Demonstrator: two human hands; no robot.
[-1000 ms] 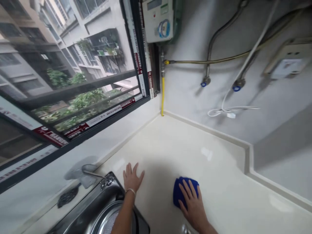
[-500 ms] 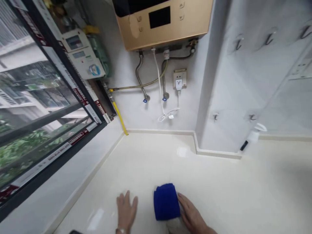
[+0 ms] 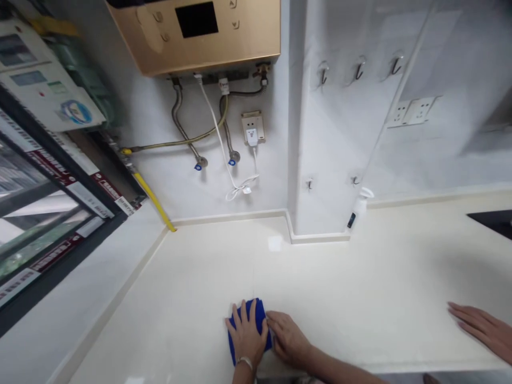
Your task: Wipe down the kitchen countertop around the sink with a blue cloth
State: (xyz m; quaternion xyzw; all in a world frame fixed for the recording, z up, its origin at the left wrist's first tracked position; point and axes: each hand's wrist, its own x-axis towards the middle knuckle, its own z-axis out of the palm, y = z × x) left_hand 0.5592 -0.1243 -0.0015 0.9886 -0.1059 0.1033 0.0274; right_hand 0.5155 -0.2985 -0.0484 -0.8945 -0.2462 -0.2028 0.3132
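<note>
A folded blue cloth lies on the cream countertop near the bottom middle of the head view. My left hand, with a bracelet at the wrist, rests flat on top of it, fingers spread. At the cloth's right edge is my right hand, its fingers curled and pinching that edge. The left hand covers much of the cloth.
Another person's hand reaches in at the right, above the counter. A white spray bottle stands by the hooked wall column. A gold water heater, hoses and a plugged socket are on the back wall; a window is left.
My left hand has come down onto the cloth, from beside it. The view has swung right, bringing another person's hand into sight. My right hand stays at the cloth's right edge.
</note>
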